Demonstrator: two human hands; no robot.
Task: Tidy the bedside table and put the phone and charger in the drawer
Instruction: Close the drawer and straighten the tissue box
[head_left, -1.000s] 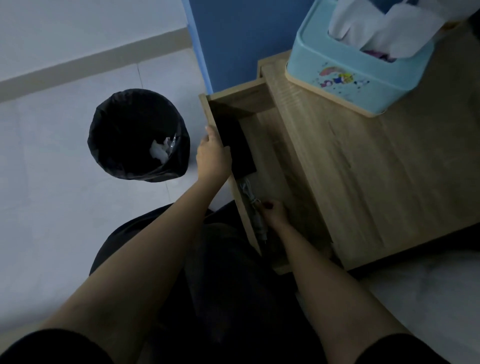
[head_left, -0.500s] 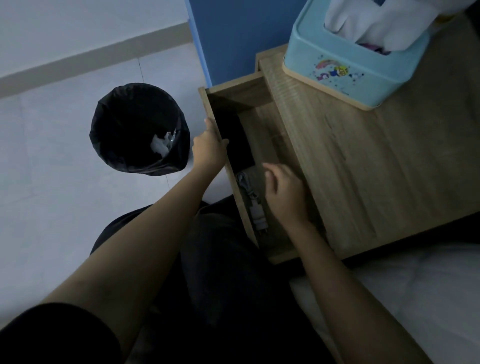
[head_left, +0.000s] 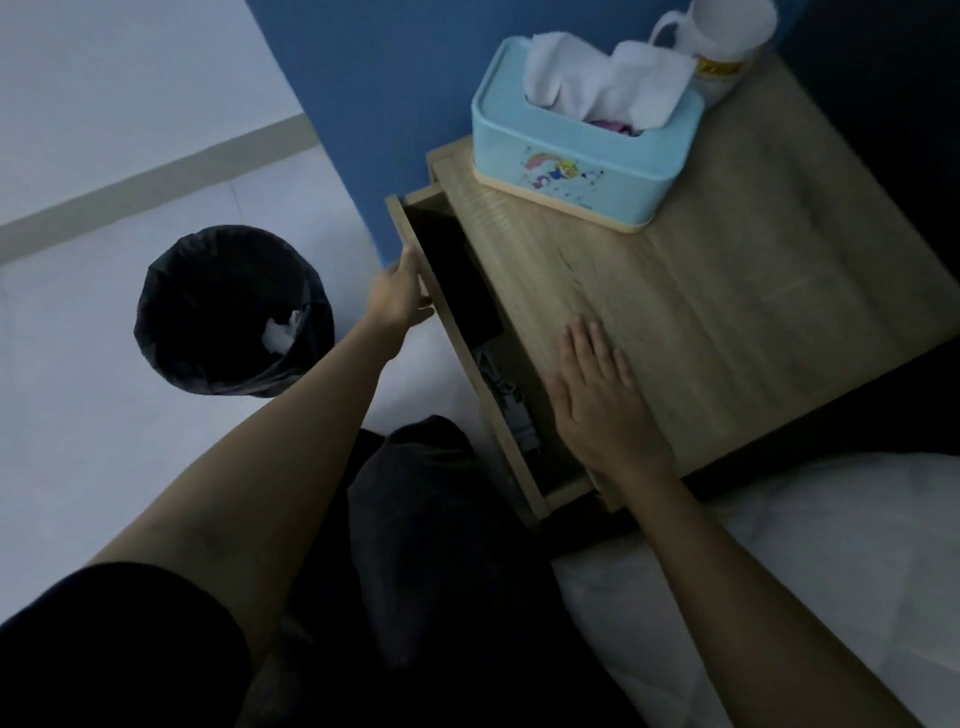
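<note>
The wooden bedside table (head_left: 717, 322) has its drawer (head_left: 415, 244) partly pulled out, only a narrow gap showing. Inside lie the dark phone (head_left: 462, 280) toward the back and the grey charger (head_left: 511, 410) with its cable toward the front. My left hand (head_left: 400, 296) grips the drawer's front panel. My right hand (head_left: 597, 395) lies flat, fingers spread, on the tabletop's near-left edge, holding nothing.
A light-blue tissue box (head_left: 582, 150) with white tissue and a white mug (head_left: 722, 47) stand at the back of the tabletop. A black-lined bin (head_left: 228, 312) with crumpled paper is on the floor left. White bedding (head_left: 810, 561) lies at lower right.
My right hand left the charger in the drawer and rose onto the tabletop. The drawer has slid further in under my left hand's hold, narrowing the gap.
</note>
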